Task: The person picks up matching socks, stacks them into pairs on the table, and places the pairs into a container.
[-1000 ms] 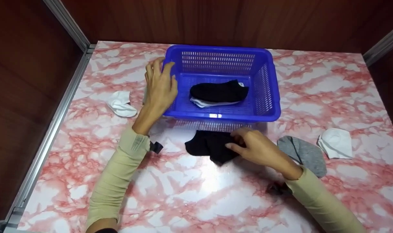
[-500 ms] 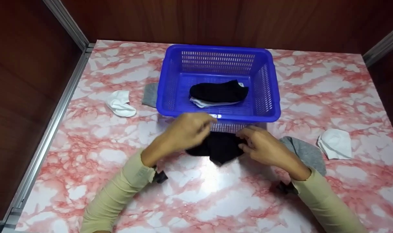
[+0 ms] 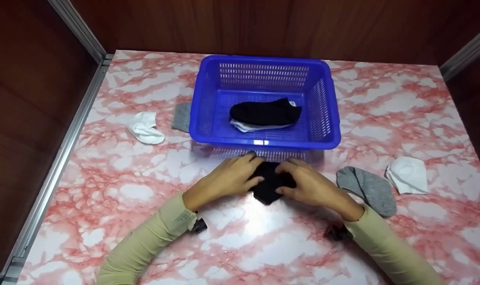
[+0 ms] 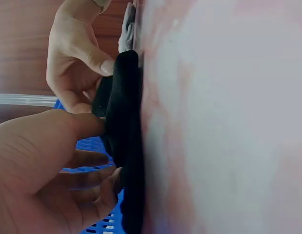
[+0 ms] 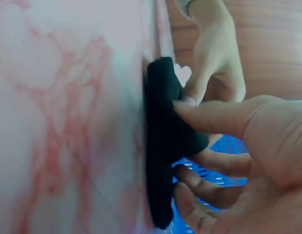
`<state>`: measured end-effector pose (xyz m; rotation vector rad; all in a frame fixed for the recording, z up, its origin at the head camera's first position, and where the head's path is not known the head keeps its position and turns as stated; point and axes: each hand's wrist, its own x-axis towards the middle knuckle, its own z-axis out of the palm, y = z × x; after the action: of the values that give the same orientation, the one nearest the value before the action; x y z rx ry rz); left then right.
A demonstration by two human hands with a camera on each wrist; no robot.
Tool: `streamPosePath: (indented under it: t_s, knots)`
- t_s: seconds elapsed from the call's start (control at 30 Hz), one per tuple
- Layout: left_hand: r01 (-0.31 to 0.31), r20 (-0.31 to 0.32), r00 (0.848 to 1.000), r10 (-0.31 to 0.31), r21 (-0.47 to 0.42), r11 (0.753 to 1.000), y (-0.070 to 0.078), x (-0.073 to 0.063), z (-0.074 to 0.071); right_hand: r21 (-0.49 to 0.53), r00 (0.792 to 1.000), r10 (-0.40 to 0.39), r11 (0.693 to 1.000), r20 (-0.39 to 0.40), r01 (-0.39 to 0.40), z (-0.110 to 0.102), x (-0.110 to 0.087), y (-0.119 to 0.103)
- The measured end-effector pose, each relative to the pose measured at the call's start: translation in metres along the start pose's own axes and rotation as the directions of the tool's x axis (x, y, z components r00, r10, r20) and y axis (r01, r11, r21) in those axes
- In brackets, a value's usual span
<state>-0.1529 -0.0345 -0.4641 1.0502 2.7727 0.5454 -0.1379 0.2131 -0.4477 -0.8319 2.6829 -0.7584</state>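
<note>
A black sock [image 3: 268, 184] lies bunched on the marbled tabletop, just in front of the blue basket [image 3: 263, 145]. My left hand [image 3: 232, 176] grips its left side, the thumb against the near face and the fingers curled toward the back. From the other side, my right hand [image 3: 312, 183] pinches the sock between thumb and fingers. Close up in the right wrist view, the black sock [image 5: 163, 131] stands partly raised from the table. Whether it is one sock or a pair, I cannot tell.
Inside the basket, a black sock [image 3: 263, 112] lies over white ones [image 3: 255, 127]. To the left are a white sock [image 3: 145, 128] and a grey sock [image 3: 181, 116] partly hidden by the basket. Another grey sock [image 3: 368, 190] and white sock [image 3: 408, 175] lie to the right.
My left hand has left the basket's left rim and come down to the black sock, which it now grips. The right hand has stayed at the sock's right side.
</note>
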Motion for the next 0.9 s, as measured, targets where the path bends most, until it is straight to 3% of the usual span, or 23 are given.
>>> streamPosePath:
  t_s: [0.2,0.37,0.57,0.77,0.9]
  knots:
    - [-0.022,0.010,1.000,0.023,-0.107,0.994,-0.004,0.003,-0.003,0.043,0.998,-0.041,0.998,-0.049,0.043,0.007,0.002,0.001]
    - [-0.049,-0.039,0.998,0.043,-0.163,0.985,-0.003,-0.002,-0.016,0.087,0.996,-0.082,0.993,0.028,0.080,0.005,0.003,0.004]
    - [-0.094,-0.059,0.995,0.080,-0.288,0.953,0.000,-0.008,-0.031,0.122,0.983,-0.150,0.983,0.103,0.137,0.004,0.003,0.009]
    - [-0.131,-0.081,0.991,0.111,-0.314,0.940,0.002,-0.013,-0.042,0.157,0.979,-0.190,0.972,0.076,0.176,-0.001,0.002,0.010]
    - [-0.104,-0.084,0.993,0.082,-0.299,0.949,-0.002,-0.015,-0.048,0.166,0.978,-0.201,0.967,0.045,0.191,-0.007,0.002,0.012]
